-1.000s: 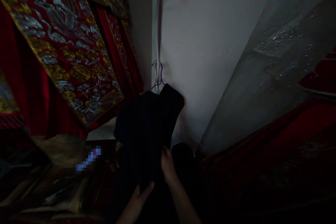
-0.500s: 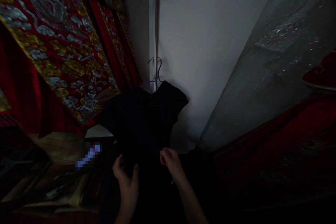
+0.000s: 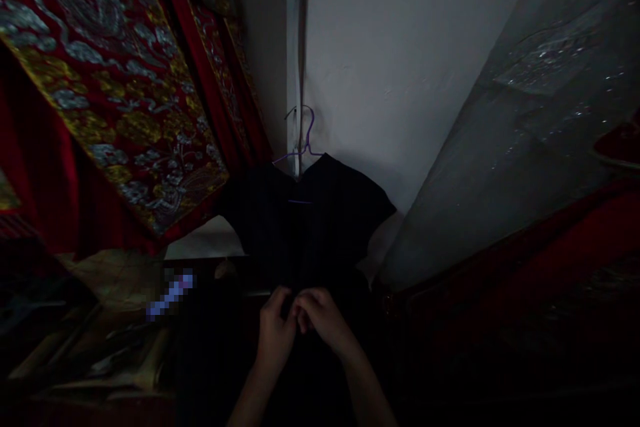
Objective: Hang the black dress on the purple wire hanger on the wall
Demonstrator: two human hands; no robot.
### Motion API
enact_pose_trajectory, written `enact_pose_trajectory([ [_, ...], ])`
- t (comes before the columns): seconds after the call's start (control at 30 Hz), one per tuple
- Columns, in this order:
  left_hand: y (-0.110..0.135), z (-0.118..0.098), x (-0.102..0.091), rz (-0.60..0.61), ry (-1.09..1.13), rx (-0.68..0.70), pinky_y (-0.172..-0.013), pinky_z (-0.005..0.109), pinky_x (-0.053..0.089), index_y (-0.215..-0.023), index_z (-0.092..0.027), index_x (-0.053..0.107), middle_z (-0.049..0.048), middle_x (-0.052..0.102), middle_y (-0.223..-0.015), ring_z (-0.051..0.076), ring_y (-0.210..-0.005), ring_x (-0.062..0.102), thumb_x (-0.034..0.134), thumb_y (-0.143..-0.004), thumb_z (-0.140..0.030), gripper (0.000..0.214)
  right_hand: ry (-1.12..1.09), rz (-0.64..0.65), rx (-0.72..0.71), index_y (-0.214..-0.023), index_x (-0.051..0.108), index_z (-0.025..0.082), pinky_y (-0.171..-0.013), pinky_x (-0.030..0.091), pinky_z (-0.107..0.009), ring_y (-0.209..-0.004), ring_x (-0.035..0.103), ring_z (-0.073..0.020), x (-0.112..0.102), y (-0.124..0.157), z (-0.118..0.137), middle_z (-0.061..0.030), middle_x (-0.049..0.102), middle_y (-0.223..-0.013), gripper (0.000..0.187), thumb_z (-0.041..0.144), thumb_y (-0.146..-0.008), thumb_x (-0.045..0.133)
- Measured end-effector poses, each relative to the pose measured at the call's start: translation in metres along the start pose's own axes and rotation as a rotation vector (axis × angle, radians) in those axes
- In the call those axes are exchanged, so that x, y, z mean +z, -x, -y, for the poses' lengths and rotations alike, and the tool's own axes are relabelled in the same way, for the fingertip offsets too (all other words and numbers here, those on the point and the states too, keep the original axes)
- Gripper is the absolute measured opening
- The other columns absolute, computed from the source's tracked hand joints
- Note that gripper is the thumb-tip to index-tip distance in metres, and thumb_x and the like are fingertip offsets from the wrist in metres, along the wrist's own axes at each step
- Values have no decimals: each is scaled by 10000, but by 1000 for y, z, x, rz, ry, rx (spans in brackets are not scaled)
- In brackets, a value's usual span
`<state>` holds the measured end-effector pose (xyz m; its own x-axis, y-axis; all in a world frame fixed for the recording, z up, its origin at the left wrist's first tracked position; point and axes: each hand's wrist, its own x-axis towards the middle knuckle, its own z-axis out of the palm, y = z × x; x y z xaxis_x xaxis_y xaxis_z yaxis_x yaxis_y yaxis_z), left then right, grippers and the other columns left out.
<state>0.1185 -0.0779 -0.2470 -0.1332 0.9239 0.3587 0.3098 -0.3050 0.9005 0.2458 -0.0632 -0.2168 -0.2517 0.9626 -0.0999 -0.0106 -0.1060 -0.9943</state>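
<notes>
A black short-sleeved garment (image 3: 320, 213) hangs facing me on a purple wire hanger (image 3: 303, 140) hooked against the white wall corner. My left hand (image 3: 277, 337) and my right hand (image 3: 323, 319) meet at the garment's front, about waist height, fingers curled and pinching the dark cloth close together. The light is dim, so what lies between the fingertips cannot be made out.
Red hangings with gold and silver embroidery (image 3: 110, 80) cover the left side. A grey sequinned fabric (image 3: 525, 127) slopes down on the right above red cloth (image 3: 540, 260). Dark clutter and papers (image 3: 100, 347) lie at the lower left.
The garment has turned to face me with both sleeves spread. My hands, apart on the cloth before, have come together at its centre front.
</notes>
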Motion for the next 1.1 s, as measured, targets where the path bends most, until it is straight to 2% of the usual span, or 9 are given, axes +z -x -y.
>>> enact_pose_trajectory([
  [0.17,3,-2,-3,53,-36,66,-728,290,523,-807,-200,721,28,726,-796,201,-775,696,581,-827,-193,142,-42,-87,43,-566,614,173,-432,236,-219,-375,418,-83,-8,-1,13,33,487,-406,248,373,-676,517],
  [0.27,2,6,1,87,-23,38,-737,296,523,-814,-199,728,32,734,-812,202,-781,698,589,-847,-216,144,-85,-156,23,-547,622,169,-424,219,-214,-364,395,-75,-14,-12,37,28,481,-382,275,413,-655,553],
  [0.5,-4,40,20,235,-85,-122,-689,314,519,-743,-168,690,51,730,-741,232,-742,702,600,-832,-291,177,-176,-395,-306,-560,640,149,-398,190,-197,-371,391,-62,-37,-75,148,18,523,-404,238,372,-627,595],
  [0.6,-15,43,21,289,-109,-116,-704,324,520,-761,-159,696,62,736,-764,240,-762,705,612,-822,-271,153,-168,-382,-443,-580,647,141,-390,192,-199,-358,382,-59,-38,-85,184,4,548,-411,223,341,-656,586],
  [0.7,-35,36,12,363,-139,-92,-695,334,520,-746,-160,711,61,730,-737,243,-731,701,631,-792,-205,103,-101,-324,-524,-617,652,142,-393,211,-198,-362,406,-62,-36,-78,195,-6,579,-441,233,343,-701,571],
  [0.77,-52,22,3,423,-141,-51,-732,339,534,-822,-172,745,64,755,-816,239,-771,712,655,-782,-175,98,-50,-307,-551,-643,648,149,-397,225,-200,-368,423,-70,-36,-68,191,0,580,-454,237,343,-737,550],
  [0.87,-80,-19,-13,426,-93,125,-874,343,539,-1101,-215,729,73,752,-1085,217,-943,716,655,-856,-211,256,61,-285,-567,-648,634,161,-421,277,-202,-393,462,-83,-36,-54,182,14,564,-456,224,309,-768,516],
  [1.03,-124,-108,-33,73,29,474,-867,310,539,-1359,-225,567,55,710,-1054,171,-940,688,598,-953,-254,408,310,-261,-622,-642,608,174,-493,369,-202,-463,534,-98,-27,-32,180,24,568,-494,216,244,-805,485],
  [1.1,-137,-133,-38,15,0,609,-851,295,534,-1395,-226,538,44,692,-1029,153,-903,675,602,-954,-230,446,343,-256,-631,-643,602,178,-500,378,-202,-471,543,-100,-24,-25,184,27,567,-503,224,242,-822,484],
])
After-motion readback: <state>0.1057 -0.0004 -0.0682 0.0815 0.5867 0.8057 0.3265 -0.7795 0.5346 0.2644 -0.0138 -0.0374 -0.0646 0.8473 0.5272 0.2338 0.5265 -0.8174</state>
